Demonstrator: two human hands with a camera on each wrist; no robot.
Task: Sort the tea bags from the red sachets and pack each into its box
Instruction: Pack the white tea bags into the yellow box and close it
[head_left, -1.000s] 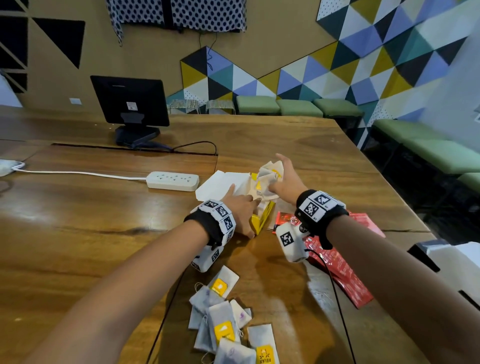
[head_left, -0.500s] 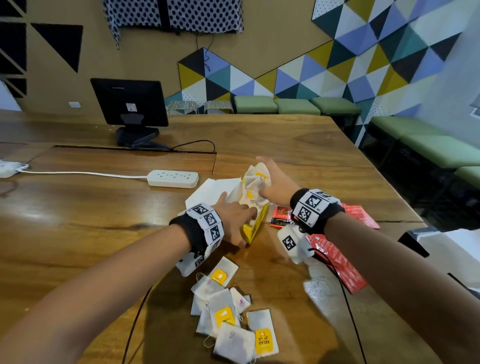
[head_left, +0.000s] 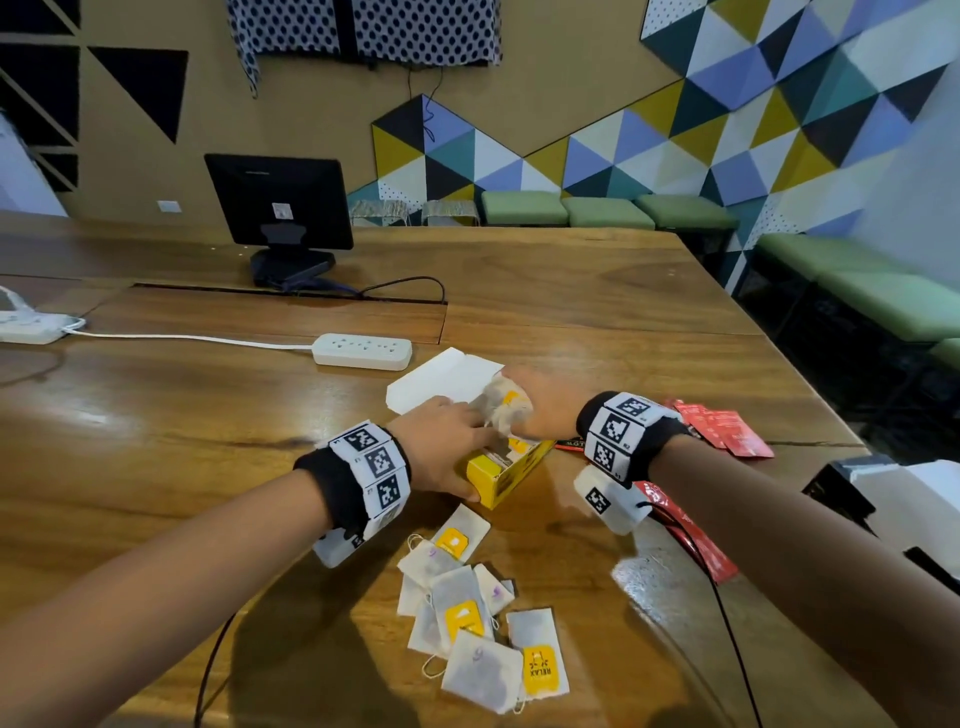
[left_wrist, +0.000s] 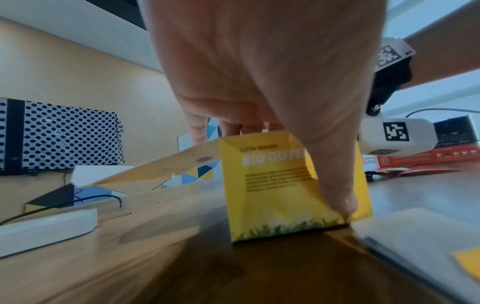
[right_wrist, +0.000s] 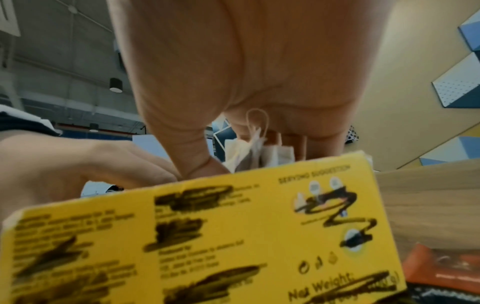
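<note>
A yellow tea box (head_left: 511, 475) stands open on the wooden table (head_left: 156, 441), its white lid flap (head_left: 441, 376) thrown back. My left hand (head_left: 457, 457) grips the box, the thumb (left_wrist: 335, 185) pressed on its near corner and the fingers over the top edge. My right hand (head_left: 524, 410) pinches a bunch of white tea bags (head_left: 501, 410) at the box's mouth; in the right wrist view the tea bags (right_wrist: 257, 152) sit just behind the box wall (right_wrist: 207, 236). Several loose tea bags (head_left: 478, 623) lie near me. Red sachets (head_left: 727, 428) lie to the right.
A white power strip (head_left: 362, 352) with its cable lies behind the box, and a black monitor (head_left: 280, 202) stands farther back. More red sachets (head_left: 696, 545) lie under my right forearm. A red and dark carton (left_wrist: 428, 156) stands to the right. Green benches line the wall.
My right hand has brought the bunch of tea bags down and nearer, to the mouth of the yellow box. My left hand has kept its hold on the box.
</note>
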